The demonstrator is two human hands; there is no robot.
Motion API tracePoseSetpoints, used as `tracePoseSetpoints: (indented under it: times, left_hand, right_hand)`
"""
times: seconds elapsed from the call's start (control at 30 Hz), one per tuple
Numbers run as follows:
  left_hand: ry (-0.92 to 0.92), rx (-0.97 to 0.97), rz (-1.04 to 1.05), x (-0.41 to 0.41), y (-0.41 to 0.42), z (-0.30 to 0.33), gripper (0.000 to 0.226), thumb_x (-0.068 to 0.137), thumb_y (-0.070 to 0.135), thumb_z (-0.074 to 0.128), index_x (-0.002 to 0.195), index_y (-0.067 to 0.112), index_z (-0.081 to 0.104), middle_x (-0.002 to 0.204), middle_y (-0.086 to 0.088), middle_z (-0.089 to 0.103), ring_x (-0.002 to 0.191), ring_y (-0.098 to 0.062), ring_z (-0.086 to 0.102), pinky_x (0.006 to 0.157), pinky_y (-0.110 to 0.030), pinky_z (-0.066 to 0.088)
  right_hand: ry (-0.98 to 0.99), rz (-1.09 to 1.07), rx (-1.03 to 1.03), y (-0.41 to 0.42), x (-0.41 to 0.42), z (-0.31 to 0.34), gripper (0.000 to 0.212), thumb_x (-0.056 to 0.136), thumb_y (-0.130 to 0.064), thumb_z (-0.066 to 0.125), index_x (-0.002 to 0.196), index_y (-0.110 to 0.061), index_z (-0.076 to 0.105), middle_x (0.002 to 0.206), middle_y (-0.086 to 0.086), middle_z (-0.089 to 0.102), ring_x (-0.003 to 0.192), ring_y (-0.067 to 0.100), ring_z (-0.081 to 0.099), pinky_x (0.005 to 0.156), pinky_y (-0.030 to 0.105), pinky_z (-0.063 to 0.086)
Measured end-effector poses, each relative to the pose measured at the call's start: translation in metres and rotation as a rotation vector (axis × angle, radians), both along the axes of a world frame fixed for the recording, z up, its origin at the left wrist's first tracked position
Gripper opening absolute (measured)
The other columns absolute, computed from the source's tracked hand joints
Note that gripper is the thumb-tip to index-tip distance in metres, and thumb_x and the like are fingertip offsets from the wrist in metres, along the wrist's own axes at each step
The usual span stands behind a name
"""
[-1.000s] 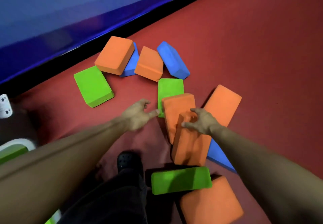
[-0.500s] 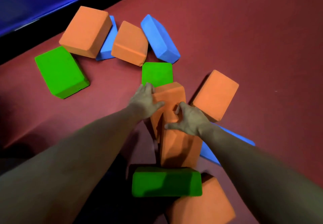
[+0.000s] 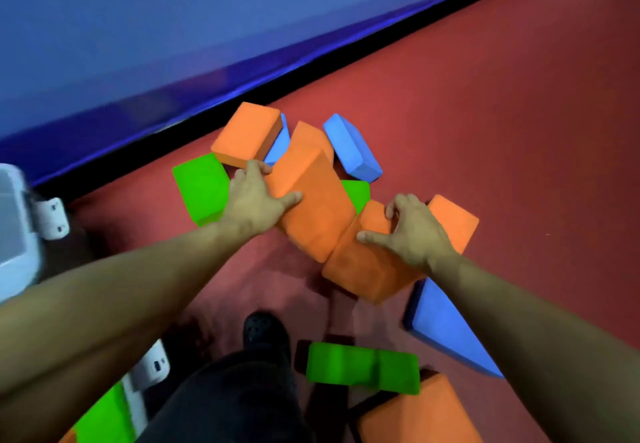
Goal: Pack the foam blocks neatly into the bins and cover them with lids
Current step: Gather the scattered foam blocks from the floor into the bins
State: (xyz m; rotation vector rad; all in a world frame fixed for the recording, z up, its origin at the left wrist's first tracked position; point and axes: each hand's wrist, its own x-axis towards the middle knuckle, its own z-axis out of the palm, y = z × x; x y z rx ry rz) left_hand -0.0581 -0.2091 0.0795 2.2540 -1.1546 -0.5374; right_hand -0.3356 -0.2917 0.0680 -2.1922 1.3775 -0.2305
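My left hand [image 3: 252, 198] grips one orange foam block [image 3: 313, 207], lifted and tilted above the red floor. My right hand [image 3: 414, 231] grips a second orange block [image 3: 363, 269], also raised, its end touching the first. More blocks lie scattered on the floor: a green one [image 3: 199, 184] by my left hand, an orange one [image 3: 247, 133] further back, a blue one [image 3: 351, 148], another orange one [image 3: 457, 217] behind my right hand, a blue one [image 3: 446, 332], a green one [image 3: 362, 366] and an orange one [image 3: 415, 415] close to me.
A white bin [image 3: 117, 404] with green foam inside stands at the lower left by my leg. A white lid or bin [image 3: 17, 228] with latches sits at the left edge. A blue padded wall [image 3: 173, 44] runs along the floor's far side. My black shoe [image 3: 265, 330] is below the blocks.
Both hands have closed on the two orange blocks and lifted them off the floor, the left one swinging up and left. The view has tilted up, bringing the bins back into sight.
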Motion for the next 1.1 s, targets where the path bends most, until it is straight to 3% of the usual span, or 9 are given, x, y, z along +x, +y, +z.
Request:
tracePoseSetpoints:
  times: [0.2,0.3,0.43,0.57,0.77,0.93,1.1]
  left_hand:
    - [0.024,-0.183,0.294,0.089,0.121,0.134,0.091,0.070,0.063,0.079,0.140,0.014,0.045,0.137,-0.014,0.052,0.125,-0.032,0.052,0.107,-0.047,0.043]
    - [0.067,-0.258,0.449,0.135,0.209,0.181,0.103,0.059,0.075,0.073,0.139,0.015,0.047,0.136,-0.013,0.054,0.120,-0.030,0.057,0.104,-0.048,0.047]
    - [0.085,-0.347,0.617,0.183,0.341,0.217,0.083,0.074,0.057,0.081,0.137,0.011,0.052,0.131,-0.009,0.061,0.115,-0.026,0.061,0.101,-0.041,0.048]
    - [0.135,-0.330,0.693,0.214,0.467,0.225,0.083,0.067,0.060,0.085,0.131,0.014,0.059,0.117,-0.005,0.070,0.104,-0.022,0.068,0.096,-0.040,0.053]
    - [0.220,-0.273,0.694,0.228,0.600,0.214,0.059,0.066,0.054,0.087,0.111,0.019,0.073,0.101,0.000,0.076,0.095,-0.018,0.072,0.084,-0.035,0.057]
    - [0.334,-0.233,0.626,0.230,0.657,0.206,0.070,0.051,0.057,0.088,0.107,0.017,0.075,0.098,0.000,0.078,0.093,-0.020,0.074,0.083,-0.035,0.056]
    - [0.398,-0.154,0.639,0.225,0.665,0.183,0.073,0.048,0.056,0.091,0.106,0.015,0.074,0.096,-0.001,0.079,0.091,-0.021,0.075,0.088,-0.037,0.057]
  right_hand:
    - [-0.185,-0.079,-0.177,0.064,0.095,0.110,0.065,0.061,-0.074,0.079,0.093,-0.025,0.050,0.101,-0.003,0.048,0.106,0.030,0.056,0.091,0.045,0.043]
    - [-0.258,-0.017,-0.223,0.116,0.152,0.154,0.066,0.061,-0.077,0.076,0.095,-0.026,0.051,0.106,-0.001,0.053,0.109,0.030,0.057,0.094,0.046,0.041]
    - [-0.312,0.138,-0.221,0.199,0.218,0.188,0.063,0.064,-0.072,0.079,0.094,-0.025,0.050,0.104,-0.002,0.052,0.109,0.029,0.057,0.093,0.044,0.042]
    - [-0.290,0.308,-0.180,0.272,0.268,0.195,0.064,0.062,-0.074,0.079,0.092,-0.025,0.050,0.104,-0.002,0.056,0.100,0.027,0.060,0.090,0.045,0.047]
    - [-0.227,0.486,-0.197,0.307,0.297,0.215,0.063,0.061,-0.078,0.077,0.083,-0.027,0.046,0.096,-0.008,0.054,0.091,0.021,0.056,0.089,0.044,0.045]
    - [-0.135,0.662,-0.198,0.312,0.298,0.229,0.068,0.059,-0.075,0.081,0.082,-0.022,0.045,0.089,-0.006,0.053,0.078,0.017,0.052,0.072,0.038,0.043]
    - [0.037,0.833,-0.149,0.332,0.295,0.216,0.074,0.049,-0.085,0.076,0.081,-0.027,0.045,0.089,-0.006,0.054,0.075,0.016,0.052,0.075,0.039,0.047]
